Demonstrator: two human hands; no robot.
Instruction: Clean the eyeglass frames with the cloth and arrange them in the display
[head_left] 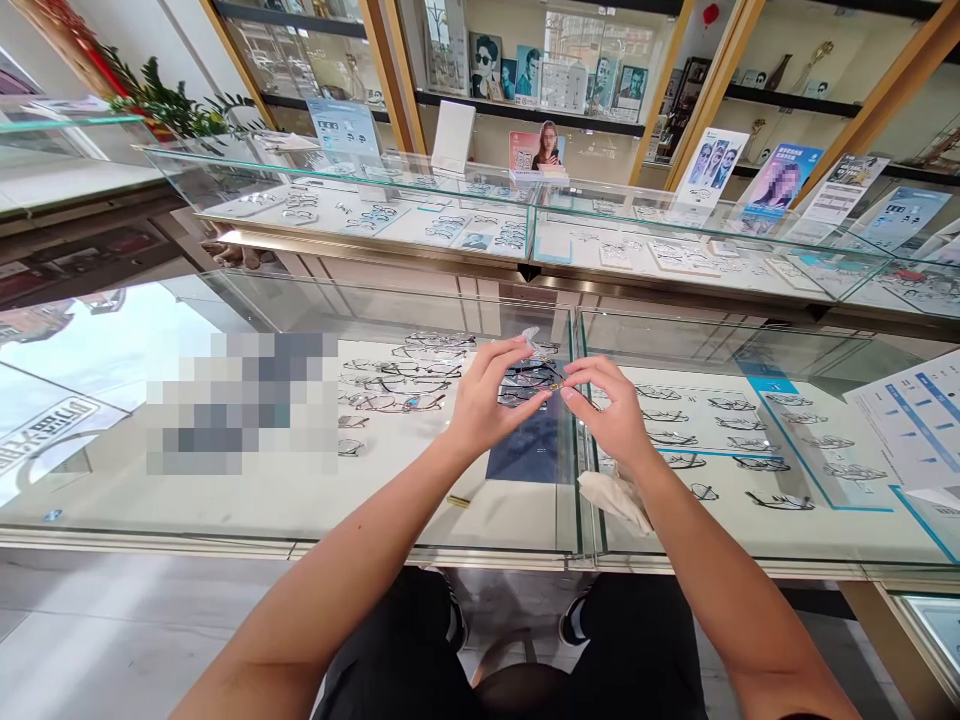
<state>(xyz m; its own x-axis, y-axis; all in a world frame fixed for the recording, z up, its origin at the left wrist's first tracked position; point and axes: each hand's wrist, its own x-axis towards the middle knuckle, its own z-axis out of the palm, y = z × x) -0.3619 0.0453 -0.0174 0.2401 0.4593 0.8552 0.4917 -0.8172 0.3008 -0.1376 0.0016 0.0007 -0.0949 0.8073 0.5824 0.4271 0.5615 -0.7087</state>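
Both my hands are raised over a glass display counter point(300, 520). My left hand point(487, 395) and my right hand point(611, 405) each pinch one side of a pair of thin dark-framed glasses point(536, 375) held between them. A small pale piece point(530, 335), maybe a tag or cloth scrap, shows at my left fingertips. A crumpled white cloth point(611, 497) lies on the glass just below my right wrist. Under the glass are rows of several other eyeglass frames point(405, 385).
A second glass counter point(525, 215) with more frames stands behind. Shelves with photos and leaflets line the back wall. Printed cards point(911, 415) lie at the right. A small gold item point(458, 501) rests on the glass near my left forearm.
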